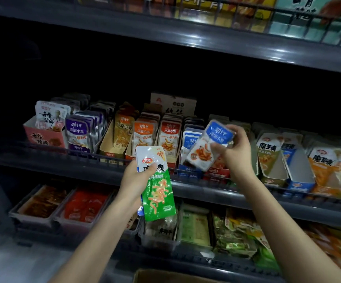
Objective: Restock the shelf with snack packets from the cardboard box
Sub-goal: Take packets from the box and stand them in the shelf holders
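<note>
My left hand (133, 180) grips a small stack of snack packets with a green and white packet (157, 186) in front, upright before the middle shelf rail (59, 155). My right hand (235, 150) holds a blue-topped white packet (208, 146), tilted, just above the display box of matching blue packets (190, 144). A corner of the cardboard box (165, 276) shows at the bottom edge, below my arms.
The middle shelf carries rows of display boxes: purple packets (77, 135), orange packets (145, 137), konjac packs (271, 152) at right. The lower shelf holds trays of red packs (85, 205) and green packs (235, 233). An upper shelf (186, 37) overhangs.
</note>
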`<act>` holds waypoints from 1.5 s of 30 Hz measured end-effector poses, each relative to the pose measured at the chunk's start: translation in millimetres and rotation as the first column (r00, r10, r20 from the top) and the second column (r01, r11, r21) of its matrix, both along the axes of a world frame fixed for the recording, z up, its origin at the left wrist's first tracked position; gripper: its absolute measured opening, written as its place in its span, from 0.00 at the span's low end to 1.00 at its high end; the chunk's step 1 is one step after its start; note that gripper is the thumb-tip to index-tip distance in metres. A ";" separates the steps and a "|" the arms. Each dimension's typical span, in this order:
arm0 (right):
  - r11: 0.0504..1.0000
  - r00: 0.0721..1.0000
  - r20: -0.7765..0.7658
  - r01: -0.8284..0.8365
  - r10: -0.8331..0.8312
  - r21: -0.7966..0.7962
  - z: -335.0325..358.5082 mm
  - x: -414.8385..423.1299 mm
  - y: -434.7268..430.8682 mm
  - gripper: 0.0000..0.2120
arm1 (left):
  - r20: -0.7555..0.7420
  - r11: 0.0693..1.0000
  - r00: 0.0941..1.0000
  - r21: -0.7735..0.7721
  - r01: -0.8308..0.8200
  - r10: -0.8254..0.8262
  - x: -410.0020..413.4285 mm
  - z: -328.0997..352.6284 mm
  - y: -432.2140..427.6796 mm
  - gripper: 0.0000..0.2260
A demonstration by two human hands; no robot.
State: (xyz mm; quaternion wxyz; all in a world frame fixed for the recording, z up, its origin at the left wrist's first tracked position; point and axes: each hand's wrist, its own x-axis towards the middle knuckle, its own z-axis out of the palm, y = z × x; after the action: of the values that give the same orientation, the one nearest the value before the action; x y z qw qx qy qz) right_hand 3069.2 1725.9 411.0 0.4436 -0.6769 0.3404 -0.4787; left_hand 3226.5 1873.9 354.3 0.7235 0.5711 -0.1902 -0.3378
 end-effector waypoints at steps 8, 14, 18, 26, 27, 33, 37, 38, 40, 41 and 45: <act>0.948 0.944 -0.316 -0.013 -0.094 -0.319 -25.6 33.3 -29.3 0.23 | 0.070 1.000 0.997 -0.011 0.024 -0.023 -1.1 6.7 -7.7 0.07; 0.708 0.720 -0.548 -0.112 -0.425 -0.697 -46.6 32.2 -38.9 0.24 | 0.082 0.998 0.994 0.016 0.067 -0.068 -0.4 6.0 -10.1 0.08; 0.487 0.696 -0.333 0.027 -0.636 -0.873 -44.7 24.5 -36.4 0.26 | 0.109 0.996 0.991 0.033 0.077 -0.081 -4.0 6.2 -11.2 0.11; 0.902 0.895 -0.164 -0.378 0.414 0.211 -35.7 -12.2 33.6 0.29 | 0.156 0.985 0.973 0.026 0.169 -0.171 -32.3 13.6 -20.2 0.13; 0.902 0.895 -0.168 -0.377 0.413 0.210 -37.4 -18.5 34.0 0.27 | 0.167 0.982 0.968 0.025 0.186 -0.188 -38.7 14.6 -22.6 0.12; 0.916 0.931 -0.116 -0.310 0.347 0.254 -33.4 -60.6 24.2 0.13 | 0.234 0.963 0.935 0.023 0.267 -0.265 -78.5 18.6 -39.9 0.09; 0.949 0.980 -0.030 -0.181 0.195 0.257 -16.6 -102.6 2.7 0.12 | 0.228 0.968 0.941 0.034 0.248 -0.249 -90.4 19.9 -53.6 0.09; 0.969 0.992 -0.010 -0.121 0.126 0.215 -11.7 -113.3 -4.7 0.12 | 0.222 0.971 0.946 0.039 0.234 -0.237 -91.0 19.2 -57.1 0.08; 0.995 0.999 0.036 -0.005 0.001 0.103 -2.8 -129.5 -21.5 0.10 | 0.202 0.975 0.953 0.047 0.219 -0.224 -91.2 18.0 -62.9 0.07; 0.998 0.998 0.056 0.040 -0.042 0.049 0.2 -133.6 -31.2 0.10 | 0.190 0.976 0.958 0.050 0.211 -0.217 -90.9 17.6 -65.4 0.07; 0.985 0.989 0.039 0.145 -0.142 -0.098 3.2 -124.5 -69.7 0.07 | 0.161 0.979 0.966 0.062 0.193 -0.201 -89.8 14.8 -72.0 0.05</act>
State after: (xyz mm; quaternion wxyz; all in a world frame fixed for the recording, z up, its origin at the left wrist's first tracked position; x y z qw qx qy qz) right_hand 2944.7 1656.2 414.2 0.3786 -0.6645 0.3565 -0.5367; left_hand 3136.7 1802.0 369.1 0.6545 0.5921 -0.2982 -0.3635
